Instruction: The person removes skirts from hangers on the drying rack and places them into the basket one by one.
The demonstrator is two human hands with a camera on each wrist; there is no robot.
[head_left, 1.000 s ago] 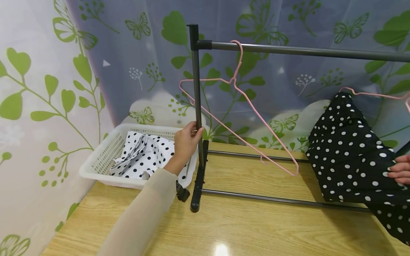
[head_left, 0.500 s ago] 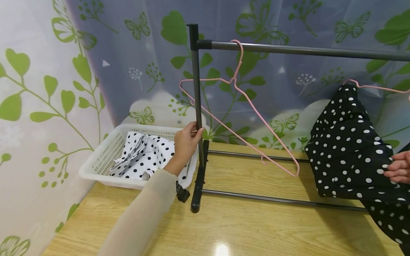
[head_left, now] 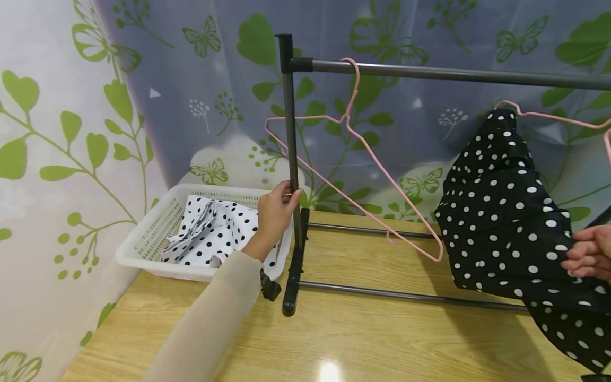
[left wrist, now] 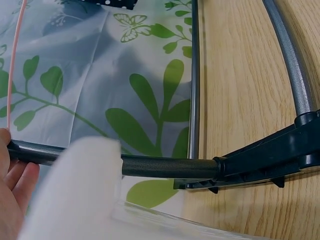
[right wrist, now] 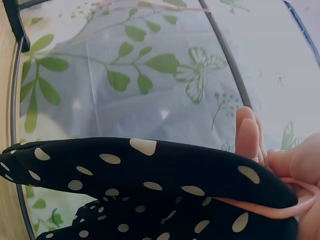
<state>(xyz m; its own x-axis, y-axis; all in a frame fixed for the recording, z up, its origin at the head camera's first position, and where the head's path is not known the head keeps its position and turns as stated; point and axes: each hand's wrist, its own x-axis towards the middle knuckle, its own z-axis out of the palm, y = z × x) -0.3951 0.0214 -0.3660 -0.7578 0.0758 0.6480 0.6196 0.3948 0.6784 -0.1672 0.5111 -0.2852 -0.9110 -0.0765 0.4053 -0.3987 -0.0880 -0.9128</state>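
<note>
My left hand (head_left: 278, 209) grips the dark upright post (head_left: 290, 122) at the left end of a clothes rack. In the left wrist view, fingers (left wrist: 25, 182) wrap round that same post (left wrist: 170, 166). At the far right, my right hand (head_left: 592, 254) holds a pink clothes hanger (head_left: 553, 117) with a black garment with white dots (head_left: 501, 212) draped over it. The right wrist view has the hanger (right wrist: 285, 211) curving by the palm, while the garment (right wrist: 115, 170) covers part of the hand. The cloth's lower right runs out of the head view.
Another pink hanger (head_left: 382, 164) hangs bare from the rack's top bar (head_left: 429, 72). Behind the left post stands a white basket (head_left: 143, 239) holding a white cloth with black dots (head_left: 224, 231). The rack's lower bars (head_left: 382, 293) lie just above the wooden table (head_left: 382, 339).
The right hand has raised the pink hanger and black garment somewhat, bringing the garment slightly left. The left hand keeps its grip on the post.
</note>
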